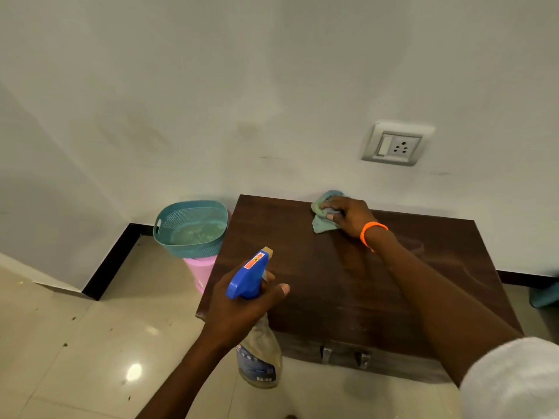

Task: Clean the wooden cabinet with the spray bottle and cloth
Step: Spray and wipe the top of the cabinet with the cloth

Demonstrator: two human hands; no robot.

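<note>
A low dark wooden cabinet [348, 282] stands against the white wall, with two metal handles on its front. My right hand [348, 216], with an orange band on the wrist, presses a crumpled teal cloth [323, 220] onto the cabinet top near the back edge. My left hand [242, 303] grips the neck of a clear spray bottle [260, 358] with a blue trigger head, held over the cabinet's front left corner, nozzle pointing away from me.
A teal perforated basket [190, 228] sits on a pink bin [201, 270] just left of the cabinet. A wall socket [396, 145] is above the cabinet. Glossy beige floor tiles [90, 343] spread to the left. A teal object [546, 296] shows at the right edge.
</note>
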